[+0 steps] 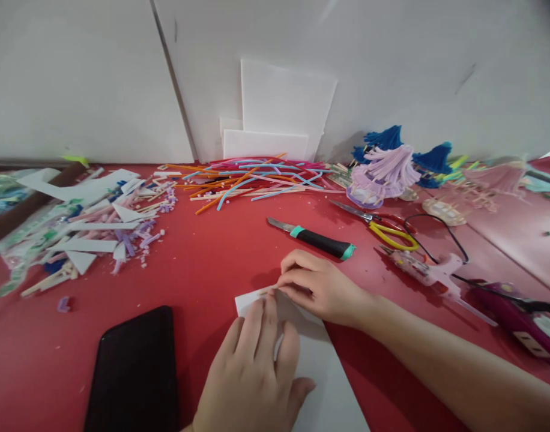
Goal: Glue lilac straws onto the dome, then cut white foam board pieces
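Note:
A white sheet of board or card [333, 372] lies at an angle on the red table in front of me. My left hand [257, 366] rests on it with fingers stretched out, fingertips near its far edge. At that same edge my right hand [322, 288] is closed in a pinch, its fingertips meeting my left fingertips. Something thin and pale shows between the two hands, too small to name. Just beyond my right hand lies a utility knife [322, 240] with a black and teal handle, blade exposed and pointing left.
Scissors [392, 234], a glue gun [426, 267] and a purple power strip [522, 318] sit to the right. Tasselled yarn-like pieces [387, 171] stand behind them. Coloured pipe-like sticks [257, 180] line the wall, scraps [108, 228] pile left, and a black phone [133, 372] lies nearby.

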Available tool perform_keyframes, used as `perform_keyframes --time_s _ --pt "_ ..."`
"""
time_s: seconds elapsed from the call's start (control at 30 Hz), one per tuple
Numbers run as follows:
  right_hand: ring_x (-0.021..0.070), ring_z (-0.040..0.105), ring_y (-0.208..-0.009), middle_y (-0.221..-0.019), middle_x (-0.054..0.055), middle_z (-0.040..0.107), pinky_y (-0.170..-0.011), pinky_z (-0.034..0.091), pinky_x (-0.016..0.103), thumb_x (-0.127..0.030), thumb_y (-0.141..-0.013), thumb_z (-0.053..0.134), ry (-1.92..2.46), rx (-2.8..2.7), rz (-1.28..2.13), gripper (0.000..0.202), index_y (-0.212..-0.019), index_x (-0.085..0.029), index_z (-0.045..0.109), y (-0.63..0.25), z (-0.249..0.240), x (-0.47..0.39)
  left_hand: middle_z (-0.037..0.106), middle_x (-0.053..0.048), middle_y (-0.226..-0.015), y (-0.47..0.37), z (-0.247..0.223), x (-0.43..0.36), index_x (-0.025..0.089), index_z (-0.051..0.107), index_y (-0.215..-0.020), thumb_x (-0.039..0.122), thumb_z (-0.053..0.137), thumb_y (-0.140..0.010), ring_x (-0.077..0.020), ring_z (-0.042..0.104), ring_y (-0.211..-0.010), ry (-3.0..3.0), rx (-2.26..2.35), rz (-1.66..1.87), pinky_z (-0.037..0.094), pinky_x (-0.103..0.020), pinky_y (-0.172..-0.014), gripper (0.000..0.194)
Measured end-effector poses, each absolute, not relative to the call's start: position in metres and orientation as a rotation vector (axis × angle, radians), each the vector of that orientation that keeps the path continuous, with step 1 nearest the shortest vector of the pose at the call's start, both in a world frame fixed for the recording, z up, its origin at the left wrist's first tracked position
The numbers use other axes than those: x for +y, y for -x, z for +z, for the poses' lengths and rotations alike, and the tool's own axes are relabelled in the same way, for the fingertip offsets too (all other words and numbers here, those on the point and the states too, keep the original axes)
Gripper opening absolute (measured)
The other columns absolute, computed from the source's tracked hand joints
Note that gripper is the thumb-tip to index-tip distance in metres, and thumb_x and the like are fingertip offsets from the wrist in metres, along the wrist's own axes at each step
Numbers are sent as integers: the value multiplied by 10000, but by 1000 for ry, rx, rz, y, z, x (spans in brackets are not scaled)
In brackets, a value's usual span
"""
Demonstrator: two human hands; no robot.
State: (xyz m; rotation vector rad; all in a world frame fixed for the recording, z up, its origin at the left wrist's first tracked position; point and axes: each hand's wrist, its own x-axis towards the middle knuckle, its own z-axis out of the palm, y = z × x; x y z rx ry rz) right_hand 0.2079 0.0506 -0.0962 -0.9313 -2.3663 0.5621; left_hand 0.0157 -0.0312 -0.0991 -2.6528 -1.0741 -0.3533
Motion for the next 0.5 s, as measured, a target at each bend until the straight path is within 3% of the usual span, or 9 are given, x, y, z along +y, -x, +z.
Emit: perform_keyframes --time_s 0.5 --pt "143 574 -849 -936 67 572 -774 477 274 -186 -912 493 935 -2341 602 159 -910 -163 651 -207 -97 50 526 -265 -1309 -14 -101 -32 108 505 -1173 542 522 -854 -377 552 -1146 2649 -1065 -352 514 -430 -827 539"
